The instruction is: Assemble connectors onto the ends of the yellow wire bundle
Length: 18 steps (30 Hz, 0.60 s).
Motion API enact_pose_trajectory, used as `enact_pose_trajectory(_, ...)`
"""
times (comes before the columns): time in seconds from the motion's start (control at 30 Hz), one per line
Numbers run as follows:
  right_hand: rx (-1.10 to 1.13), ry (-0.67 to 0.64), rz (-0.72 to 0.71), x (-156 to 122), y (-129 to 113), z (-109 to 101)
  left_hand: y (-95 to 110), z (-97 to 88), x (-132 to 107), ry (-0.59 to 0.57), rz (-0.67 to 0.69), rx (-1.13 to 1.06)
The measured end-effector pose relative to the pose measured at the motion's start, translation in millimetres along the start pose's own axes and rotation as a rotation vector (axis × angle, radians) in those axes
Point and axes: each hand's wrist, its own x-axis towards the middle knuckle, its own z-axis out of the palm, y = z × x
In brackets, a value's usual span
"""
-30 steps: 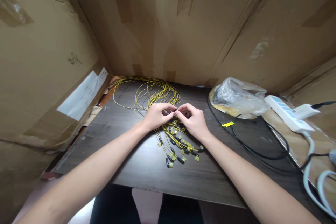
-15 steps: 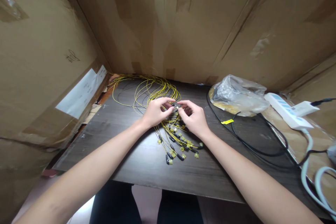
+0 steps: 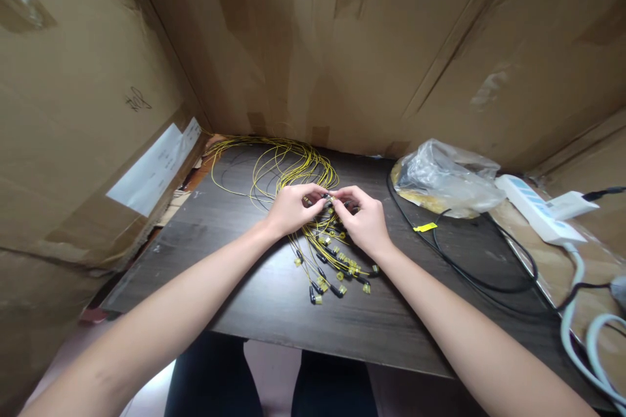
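Observation:
My left hand [image 3: 296, 207] and my right hand [image 3: 359, 214] meet above a bundle of thin yellow cables [image 3: 306, 169]. Thumb and fingers of each hand pinch a small cable connector [image 3: 328, 200], dark with a yellowish piece at its right end. The fingertips partly cover it. Below the hands, several loose cable ends fan out on the dark table, with black connectors [image 3: 336, 291] and clear yellow caps [image 3: 366, 288]. The rest of the bundle loops behind the hands toward the back left.
Dark wood-grain table [image 3: 264, 319] with cardboard walls [image 3: 293, 45] at the back and sides. To the right lie a clear plastic bag [image 3: 447, 176], a black cable [image 3: 469, 277] with a yellow tag [image 3: 425, 227], and a white power strip [image 3: 533, 208].
Both hands stay almost in place over the bundle. The fingers have shifted slightly around the connector, and a yellowish piece now shows at the right fingertips. The view has moved a little.

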Motion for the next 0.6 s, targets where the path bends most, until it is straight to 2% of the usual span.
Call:
enact_pose_trajectory(0.33, -0.004, -0.016, -0.023, 0.3, -1.8, -0.6, 1.6, 0.8, -0.7, -0.029, 0.036, -0.005)
enact_pose_trajectory(0.6, 0.015, -0.03, -0.017, 0.9, -2.5, -1.2, 1.0, 1.2, -0.8, -0.006, 0.048, 0.016)
